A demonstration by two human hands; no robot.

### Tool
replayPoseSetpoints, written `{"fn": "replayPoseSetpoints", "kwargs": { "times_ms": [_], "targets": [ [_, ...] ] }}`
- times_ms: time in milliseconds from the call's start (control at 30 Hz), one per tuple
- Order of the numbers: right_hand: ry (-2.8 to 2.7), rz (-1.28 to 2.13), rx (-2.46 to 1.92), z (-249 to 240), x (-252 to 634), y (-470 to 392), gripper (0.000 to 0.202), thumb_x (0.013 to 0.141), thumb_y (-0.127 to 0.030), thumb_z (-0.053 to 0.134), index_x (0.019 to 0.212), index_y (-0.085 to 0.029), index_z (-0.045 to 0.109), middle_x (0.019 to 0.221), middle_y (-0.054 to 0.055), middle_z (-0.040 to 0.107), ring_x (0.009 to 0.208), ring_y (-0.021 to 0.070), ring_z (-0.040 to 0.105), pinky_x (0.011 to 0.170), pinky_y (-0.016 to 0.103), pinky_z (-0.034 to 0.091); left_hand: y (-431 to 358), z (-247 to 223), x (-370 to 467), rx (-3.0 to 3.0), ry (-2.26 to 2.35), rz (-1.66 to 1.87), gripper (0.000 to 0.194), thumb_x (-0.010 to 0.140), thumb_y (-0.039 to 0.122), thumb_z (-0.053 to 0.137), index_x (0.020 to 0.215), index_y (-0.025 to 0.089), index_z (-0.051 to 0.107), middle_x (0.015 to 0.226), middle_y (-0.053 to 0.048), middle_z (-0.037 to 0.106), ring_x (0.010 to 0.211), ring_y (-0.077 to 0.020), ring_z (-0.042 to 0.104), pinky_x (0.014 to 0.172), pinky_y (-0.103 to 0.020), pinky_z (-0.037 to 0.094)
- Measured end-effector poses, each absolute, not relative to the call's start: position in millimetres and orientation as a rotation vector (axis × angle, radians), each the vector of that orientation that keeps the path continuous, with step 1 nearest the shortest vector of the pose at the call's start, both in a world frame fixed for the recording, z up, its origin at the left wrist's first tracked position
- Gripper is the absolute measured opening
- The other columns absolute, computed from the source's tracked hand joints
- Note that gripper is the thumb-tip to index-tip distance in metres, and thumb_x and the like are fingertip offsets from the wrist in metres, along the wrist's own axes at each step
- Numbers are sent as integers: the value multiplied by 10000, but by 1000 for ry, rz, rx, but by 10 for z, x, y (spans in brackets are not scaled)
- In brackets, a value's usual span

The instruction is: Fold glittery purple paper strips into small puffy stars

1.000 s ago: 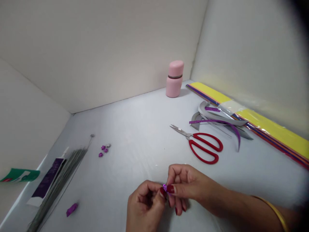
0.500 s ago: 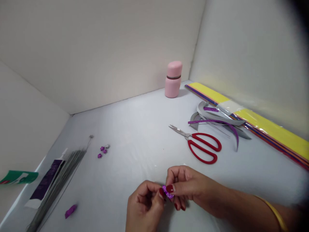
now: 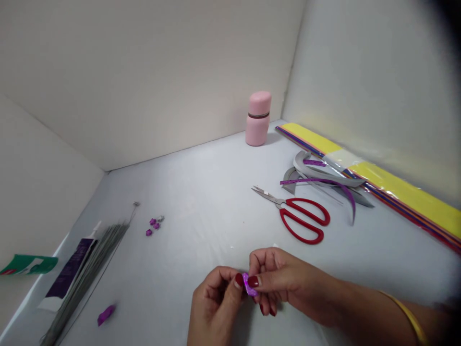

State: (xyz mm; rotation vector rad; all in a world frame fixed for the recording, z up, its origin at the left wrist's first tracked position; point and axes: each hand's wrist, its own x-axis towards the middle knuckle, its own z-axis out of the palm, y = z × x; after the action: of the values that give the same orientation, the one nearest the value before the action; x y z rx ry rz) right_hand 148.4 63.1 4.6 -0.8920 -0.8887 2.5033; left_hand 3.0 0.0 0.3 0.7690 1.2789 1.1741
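A small shiny purple folded piece (image 3: 249,285) is pinched between my two hands near the bottom middle of the view. My left hand (image 3: 219,303) grips its left edge with thumb and index finger. From the right, my right hand (image 3: 279,281) holds the same piece, its thumb across the front and the other fingers curled behind. Red-handled scissors (image 3: 304,226) lie slightly open beyond my right hand. Several small purple stars (image 3: 153,222) and a silver one (image 3: 160,218) sit left of centre on the table.
Purple and grey strips (image 3: 317,181) lie before a long yellow-topped packet (image 3: 382,178) on the right. A pink flask (image 3: 258,119) stands at the back. On the left are thin wires (image 3: 90,274), a purple-and-white tube (image 3: 70,269) and a purple piece (image 3: 105,315).
The purple piece has turned slightly between my fingers and shows a smoother face. My left thumb has shifted a little up and left. The things on the table look unmoved.
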Motion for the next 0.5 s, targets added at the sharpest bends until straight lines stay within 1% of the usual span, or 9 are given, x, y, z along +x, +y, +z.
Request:
{"fn": "replayPoseSetpoints", "kwargs": {
  "times_ms": [67,133,200,333,400,500],
  "targets": [
    [-860,2452,-905,40,1486,624,216,667,-258,711,701,-136,536,570,-13,634,452,61,551,445,159,367,12,26,41,720,1218,1186,239,770,368,638,677,149,648,606,-16,671,582,-105,585,587,-184,436],
    [-847,2408,-924,29,1487,612,210,689,-254,706,716,-139,533,576,-10,638,459,57,541,455,161,352,17,43,67,685,1205,1223,176,708,327,712,724,157,667,635,-17,694,601,-113,613,599,-186,452],
    [-862,2379,-928,18,1486,600,208,704,-260,702,712,-137,535,577,-7,638,456,51,522,459,164,335,14,45,92,684,1211,1246,165,669,290,749,734,156,677,633,-30,710,595,-139,636,598,-216,473],
    [-964,2296,-963,21,1466,596,245,682,-296,721,687,-132,539,577,-3,632,452,60,514,451,175,325,1,6,93,719,1241,1242,168,693,309,725,680,146,690,610,-55,720,587,-160,644,594,-233,465],
    [-1034,2242,-1008,39,1457,604,265,657,-303,739,667,-136,533,553,-13,615,461,70,519,452,180,333,-2,-27,72,706,1257,1220,192,691,331,723,662,143,700,606,-57,719,589,-156,635,605,-233,460],
    [-1140,2155,-1048,66,1454,618,246,660,-295,737,687,-134,552,547,-27,593,485,73,510,471,186,348,0,-71,46,660,1281,1155,222,664,352,741,626,137,700,593,-51,715,567,-130,611,580,-208,446]
  ]
}}
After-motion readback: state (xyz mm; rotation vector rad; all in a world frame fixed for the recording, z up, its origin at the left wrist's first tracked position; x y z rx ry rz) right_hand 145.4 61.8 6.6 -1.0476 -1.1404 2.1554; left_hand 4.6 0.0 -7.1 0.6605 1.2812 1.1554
